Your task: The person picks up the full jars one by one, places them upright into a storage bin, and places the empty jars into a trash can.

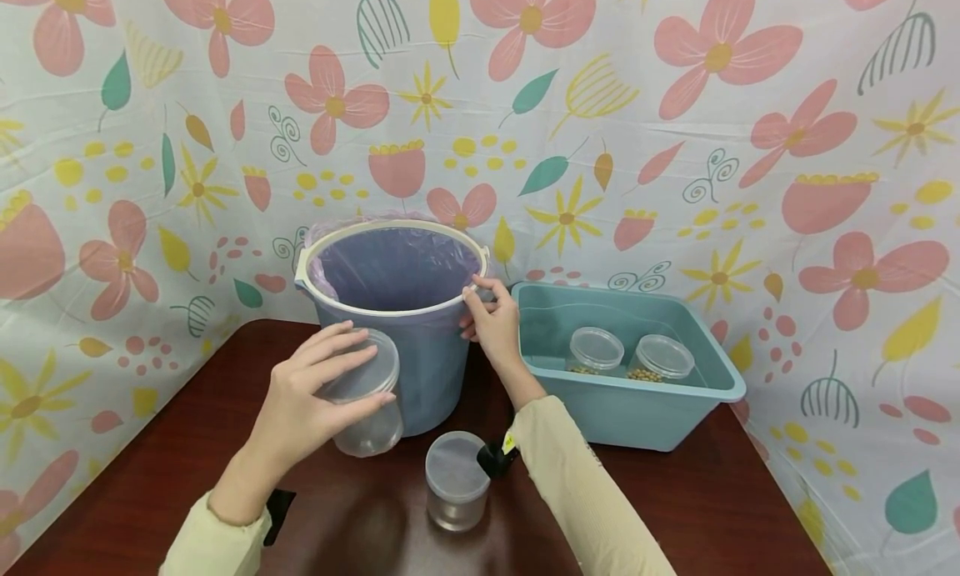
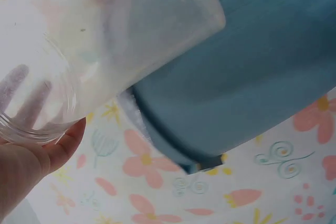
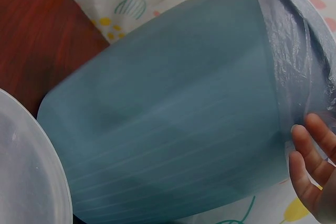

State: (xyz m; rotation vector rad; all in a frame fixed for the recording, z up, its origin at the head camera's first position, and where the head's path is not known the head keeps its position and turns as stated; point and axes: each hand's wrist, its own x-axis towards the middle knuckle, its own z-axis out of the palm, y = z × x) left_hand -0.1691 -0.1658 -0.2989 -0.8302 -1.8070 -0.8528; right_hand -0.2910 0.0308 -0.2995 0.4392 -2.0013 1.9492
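My left hand [image 1: 300,388] grips a clear plastic jar [image 1: 371,430] with a translucent lid, held tilted in front of the blue bucket [image 1: 431,384]. The left wrist view shows the fingers behind the see-through lidded end of this jar [image 2: 163,30]. My right hand [image 1: 493,322] pinches the right side of the bucket's cream rim [image 1: 390,313], thumb on top and fingers below on the outside. A thin, clear purplish bag [image 3: 289,51] lines the bucket and folds over its edge. Another lidded jar [image 1: 456,476] stands upright on the table, below the right wrist.
A teal basin [image 1: 630,409] sits to the right of the bucket. Inside it are two lidded jars, the left jar [image 1: 596,348] and the right jar [image 1: 662,357], with small yellowish pieces at the bottom. Flower-print cloth [image 1: 600,126] hangs behind the dark red-brown table [image 1: 172,468].
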